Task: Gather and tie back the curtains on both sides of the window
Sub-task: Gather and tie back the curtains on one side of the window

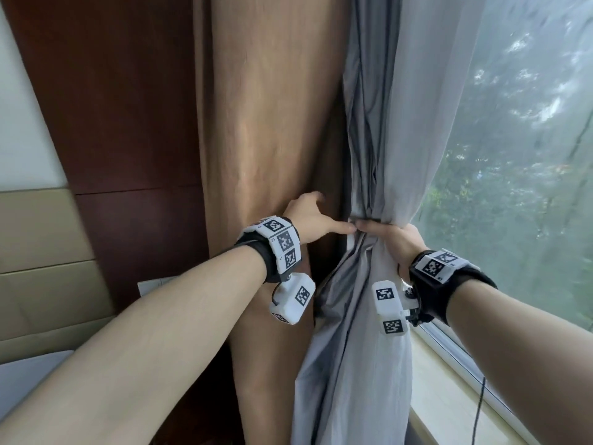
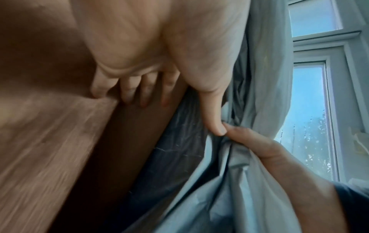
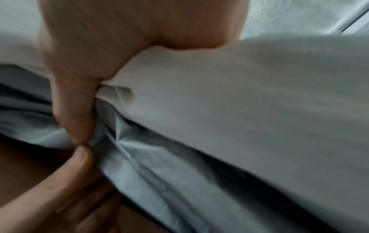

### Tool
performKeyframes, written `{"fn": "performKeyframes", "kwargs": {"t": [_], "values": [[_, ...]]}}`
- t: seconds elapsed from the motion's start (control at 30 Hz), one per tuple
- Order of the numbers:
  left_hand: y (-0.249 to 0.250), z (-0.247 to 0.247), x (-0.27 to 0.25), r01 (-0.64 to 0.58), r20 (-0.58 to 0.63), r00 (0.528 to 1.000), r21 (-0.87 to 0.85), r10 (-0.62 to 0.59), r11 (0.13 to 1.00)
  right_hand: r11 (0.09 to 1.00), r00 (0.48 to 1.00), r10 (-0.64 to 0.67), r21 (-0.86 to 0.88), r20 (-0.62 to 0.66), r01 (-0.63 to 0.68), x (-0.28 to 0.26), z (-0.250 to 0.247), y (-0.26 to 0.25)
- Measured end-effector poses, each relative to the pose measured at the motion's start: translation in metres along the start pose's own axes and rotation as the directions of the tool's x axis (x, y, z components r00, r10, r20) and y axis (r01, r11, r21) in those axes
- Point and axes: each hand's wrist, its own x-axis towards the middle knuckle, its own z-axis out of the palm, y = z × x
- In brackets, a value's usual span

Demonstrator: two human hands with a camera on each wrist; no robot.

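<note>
A brown curtain [image 1: 263, 123] hangs at the middle, with a grey curtain [image 1: 362, 332] and a white sheer [image 1: 426, 123] bunched beside it on the right. My right hand [image 1: 390, 239] grips the gathered grey and white bundle at waist height; its fingers are hidden behind the cloth. My left hand [image 1: 316, 216] lies on the brown curtain [image 2: 49, 141] with fingers [image 2: 147, 91] fairly straight. Its thumb [image 2: 215, 119] stretches right onto the grey curtain [image 2: 219, 197] and touches the right thumb [image 2: 255, 146]. In the right wrist view the two thumbs [image 3: 75, 110] meet on the grey folds [image 3: 159, 173] under the sheer [image 3: 239, 94].
The window glass [image 1: 529, 155] fills the right, with a pale sill [image 1: 449, 396] below and a thin black cable [image 1: 481, 399] on it. A dark wood wall panel [image 1: 112, 107] and beige padded panels [image 1: 41, 252] stand to the left.
</note>
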Motion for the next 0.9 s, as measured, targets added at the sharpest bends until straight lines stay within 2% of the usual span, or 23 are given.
{"fn": "performKeyframes", "kwargs": {"t": [0.07, 0.2, 0.37, 0.5, 0.63, 0.73, 0.8, 0.9], "values": [[-0.002, 0.001, 0.004, 0.032, 0.009, 0.999, -0.038, -0.032, 0.999, 1.000, 0.999, -0.003, 0.011, 0.039, 0.003, 0.001, -0.003, 0.000], [-0.004, 0.011, 0.012, 0.036, -0.069, 0.997, -0.126, -0.045, 0.991, 0.999, 0.998, 0.028, 0.016, 0.063, -0.029, 0.004, -0.002, -0.003], [-0.010, 0.022, 0.024, -0.002, -0.056, 0.998, -0.155, -0.007, 0.988, 0.994, 0.991, 0.097, 0.045, 0.097, -0.102, 0.007, -0.004, -0.005], [0.003, 0.013, 0.014, 0.018, 0.053, 0.999, -0.234, -0.006, 0.972, 0.995, 0.990, 0.090, 0.042, 0.110, -0.095, 0.011, -0.005, -0.003], [0.006, 0.013, 0.015, 0.002, 0.101, 0.995, -0.274, 0.026, 0.962, 0.999, 0.998, 0.047, 0.006, -0.036, -0.047, 0.016, -0.001, -0.001], [0.008, 0.014, 0.015, 0.025, 0.129, 0.992, -0.294, 0.013, 0.955, 0.999, 0.996, 0.038, -0.006, -0.084, -0.038, 0.018, 0.001, 0.000], [0.011, 0.016, 0.014, 0.049, 0.158, 0.987, -0.311, 0.001, 0.949, 0.999, 0.996, 0.054, 0.014, -0.066, -0.053, 0.016, 0.002, -0.002], [0.013, 0.019, 0.013, 0.098, 0.200, 0.979, -0.356, -0.027, 0.929, 0.992, 0.998, 0.020, 0.121, 0.053, -0.027, 0.012, 0.002, -0.004]]}}
